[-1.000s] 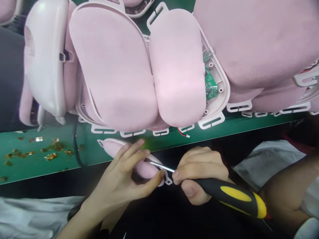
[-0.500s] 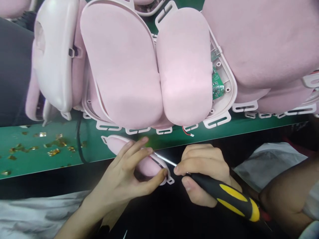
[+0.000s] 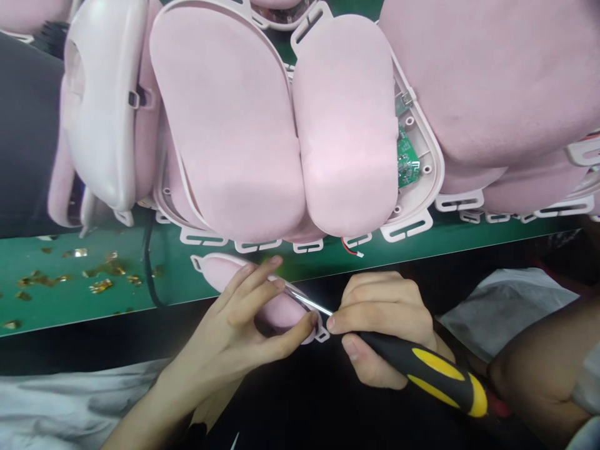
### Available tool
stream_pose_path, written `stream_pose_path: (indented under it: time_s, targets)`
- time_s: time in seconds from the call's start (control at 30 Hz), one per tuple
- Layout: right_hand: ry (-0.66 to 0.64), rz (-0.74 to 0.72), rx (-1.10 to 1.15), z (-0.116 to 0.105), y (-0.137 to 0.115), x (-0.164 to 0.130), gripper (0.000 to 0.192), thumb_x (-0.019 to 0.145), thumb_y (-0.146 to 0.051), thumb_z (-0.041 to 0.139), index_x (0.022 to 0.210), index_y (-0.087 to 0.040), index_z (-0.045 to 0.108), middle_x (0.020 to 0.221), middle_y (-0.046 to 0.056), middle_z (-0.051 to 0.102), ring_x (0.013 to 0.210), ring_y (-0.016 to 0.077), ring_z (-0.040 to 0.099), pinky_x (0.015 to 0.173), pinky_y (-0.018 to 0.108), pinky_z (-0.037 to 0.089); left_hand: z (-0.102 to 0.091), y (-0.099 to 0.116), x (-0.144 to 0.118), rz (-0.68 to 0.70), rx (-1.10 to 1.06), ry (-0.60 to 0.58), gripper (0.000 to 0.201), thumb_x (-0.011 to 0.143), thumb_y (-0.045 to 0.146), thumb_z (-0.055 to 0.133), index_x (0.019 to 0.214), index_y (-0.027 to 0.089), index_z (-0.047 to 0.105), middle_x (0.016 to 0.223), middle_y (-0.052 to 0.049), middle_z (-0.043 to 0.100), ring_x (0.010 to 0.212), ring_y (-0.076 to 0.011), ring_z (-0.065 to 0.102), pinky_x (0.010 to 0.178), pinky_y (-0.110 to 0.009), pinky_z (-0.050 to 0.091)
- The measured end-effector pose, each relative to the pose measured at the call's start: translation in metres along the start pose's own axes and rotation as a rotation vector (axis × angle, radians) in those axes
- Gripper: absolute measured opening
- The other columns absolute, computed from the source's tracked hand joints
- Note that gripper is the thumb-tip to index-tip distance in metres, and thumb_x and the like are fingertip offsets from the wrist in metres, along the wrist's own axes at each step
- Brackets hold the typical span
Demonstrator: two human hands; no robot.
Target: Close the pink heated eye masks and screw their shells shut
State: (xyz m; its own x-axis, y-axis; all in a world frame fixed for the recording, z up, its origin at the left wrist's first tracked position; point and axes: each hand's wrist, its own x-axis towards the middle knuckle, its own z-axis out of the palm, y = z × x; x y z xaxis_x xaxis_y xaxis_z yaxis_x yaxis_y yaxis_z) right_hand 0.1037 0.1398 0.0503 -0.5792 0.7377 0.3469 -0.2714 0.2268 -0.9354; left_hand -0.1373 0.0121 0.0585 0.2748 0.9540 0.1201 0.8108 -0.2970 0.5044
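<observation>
The left hand (image 3: 234, 334) comes up from the lower left of the frame, forearm angled toward the centre, palm turned partly up. Its fingers (image 3: 255, 278) curl over the top of a small pink shell (image 3: 220, 272) while the thumb (image 3: 290, 330) presses against the shell's lower right end, so the hand is closed around the piece in a pinch. The shell lies at the near edge of the green worktop (image 3: 70, 306), in the lower middle of the frame, its right end hanging over the dark gap in front of the edge.

The right hand (image 3: 384, 325) enters from the lower right, knuckles up, fingers wrapped tightly round a screwdriver (image 3: 422, 372) with a black and yellow handle. The handle runs down and to the right out of the fist; the index fingertip and thumb sit at the front of the grip. The thin metal shaft (image 3: 312, 303) slants up and to the left, and its tip meets the shell just under the left fingers. The two hands are just beside each other, the thumb close to the right index fingertip.

Across the upper frame, large pink padded shells (image 3: 225, 125) are stacked side by side on the worktop; one to the right of centre shows a green circuit board (image 3: 407, 159). Gold flakes (image 3: 100, 284) are scattered on the worktop at the left. A black cable (image 3: 149, 262) runs down across the green surface beside them.
</observation>
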Motion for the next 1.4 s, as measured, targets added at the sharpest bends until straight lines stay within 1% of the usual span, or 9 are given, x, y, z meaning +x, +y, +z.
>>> stream_pose_path:
  time_s: [0.23,0.5,0.67,0.77,0.9,1.03,1.17,1.3,1.4]
  targets:
    - [-0.257,0.141,-0.187,-0.013,-0.004,0.005,0.012,0.102,-0.033,0.078,0.104,-0.021,0.08,0.082,0.0,0.079,0.071,0.0153,0.076,0.073,0.028,0.067,-0.002,0.001,0.004,0.003,-0.01,-0.008,0.054,0.094,0.001,0.082,0.128,0.043,0.075,0.133,0.0,0.068,0.155,-0.0351,0.063,0.125,-0.058,0.059]
    - [-0.307,0.31,-0.302,-0.024,-0.006,0.01,0.042,0.102,-0.063,0.076,0.091,-0.023,0.082,0.077,-0.005,0.08,0.083,0.023,0.082,0.064,0.026,0.066,-0.001,-0.001,0.008,0.045,0.038,-0.035,0.046,0.1,0.008,0.08,0.131,0.042,0.074,0.138,-0.003,0.071,0.149,-0.0311,0.066,0.127,-0.053,0.055]
    - [-0.327,0.358,-0.34,-0.02,-0.003,0.017,0.057,0.095,-0.079,0.072,0.078,-0.024,0.077,0.072,-0.006,0.076,0.083,0.016,0.084,0.067,0.015,0.062,-0.004,-0.007,0.01,0.135,0.124,-0.08,0.035,0.105,0.011,0.073,0.132,0.034,0.073,0.153,-0.01,0.066,0.136,-0.0327,0.071,0.12,-0.056,0.059]
    - [-0.249,0.353,-0.392,-0.033,-0.001,0.006,0.06,0.091,-0.084,0.073,0.076,-0.027,0.077,0.072,-0.007,0.074,0.087,0.0146,0.084,0.071,0.016,0.062,-0.005,-0.008,0.013,0.156,0.176,-0.054,0.029,0.105,0.011,0.071,0.125,0.031,0.075,0.144,-0.011,0.07,0.129,-0.0364,0.071,0.111,-0.058,0.063]
    - [-0.108,0.271,-0.424,-0.068,-0.002,-0.018,0.047,0.089,-0.074,0.087,0.085,-0.028,0.081,0.076,0.0,0.073,0.081,0.0208,0.08,0.068,0.03,0.069,-0.005,-0.005,0.014,0.085,0.159,0.002,0.03,0.102,0.013,0.077,0.123,0.034,0.074,0.136,-0.008,0.072,0.123,-0.0333,0.071,0.111,-0.056,0.063]
    - [-0.018,0.161,-0.398,-0.093,0.002,-0.029,0.054,0.112,-0.065,0.062,0.08,-0.025,0.079,0.063,0.0,0.064,0.056,0.0173,0.065,0.055,0.032,0.058,-0.006,-0.008,0.013,0.171,0.217,0.006,0.033,0.104,0.014,0.074,0.133,0.029,0.067,0.136,-0.013,0.071,0.123,-0.0357,0.07,0.111,-0.059,0.061]
    - [0.205,0.136,-0.565,-0.1,0.007,-0.028,0.049,0.116,-0.051,0.063,0.078,-0.024,0.075,0.061,-0.002,0.067,0.051,0.0138,0.06,0.052,0.03,0.05,-0.008,-0.012,0.017,0.237,0.262,0.011,0.032,0.11,0.026,0.07,0.135,0.007,0.066,0.127,-0.022,0.074,0.12,-0.0391,0.07,0.118,-0.059,0.055]
    - [0.431,0.149,-0.899,-0.097,0.008,-0.021,0.031,0.108,-0.036,0.08,0.08,-0.023,0.074,0.071,-0.001,0.074,0.06,0.0147,0.067,0.061,0.03,0.053,-0.01,-0.01,0.025,0.234,0.327,-0.01,0.039,0.114,0.032,0.063,0.138,0.001,0.068,0.123,-0.023,0.075,0.121,-0.0395,0.069,0.122,-0.058,0.051]
    - [0.337,0.143,-0.962,-0.089,0.002,-0.022,0.023,0.1,-0.029,0.089,0.082,-0.022,0.076,0.076,0.0,0.075,0.065,0.0174,0.068,0.066,0.034,0.055,-0.011,-0.002,0.029,0.191,0.342,0.002,0.044,0.12,0.04,0.05,0.137,0.006,0.071,0.117,-0.018,0.077,0.119,-0.0336,0.068,0.123,-0.052,0.051]
